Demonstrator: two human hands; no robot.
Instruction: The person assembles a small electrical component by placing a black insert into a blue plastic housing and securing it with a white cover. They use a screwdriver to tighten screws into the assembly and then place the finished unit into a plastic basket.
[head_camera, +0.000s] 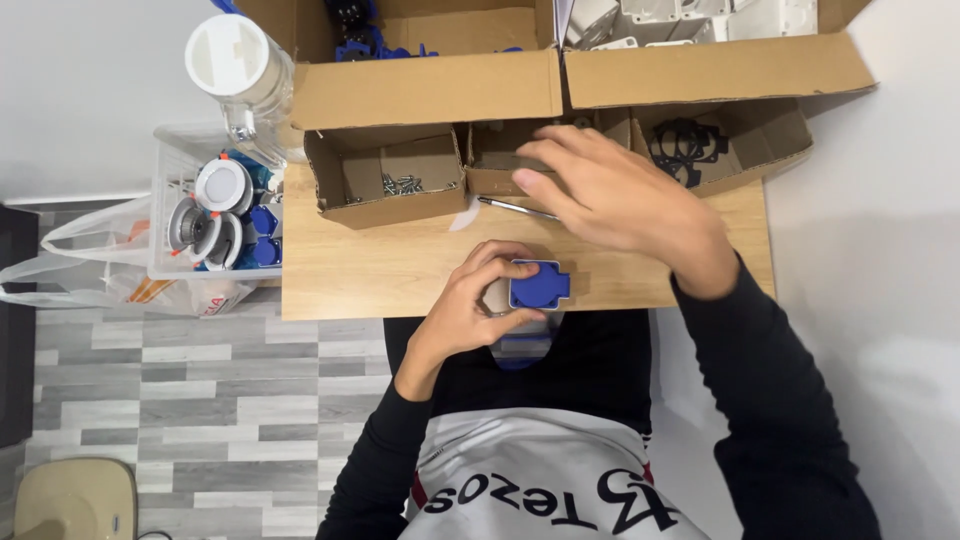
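Now the left hand (470, 305) grips a blue socket cover (539, 285) face-up (long axis sideways); right hand (610, 195) hovers beyond, fingers loosely spread, empty.

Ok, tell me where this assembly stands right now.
Done, by the look of it: finished pieces sit in the clear plastic crate. In hand: the left hand grips a blue square plastic socket part at the wooden table's edge. Left: the right hand reaches over the small cardboard compartments, with screws and black gaskets unused.
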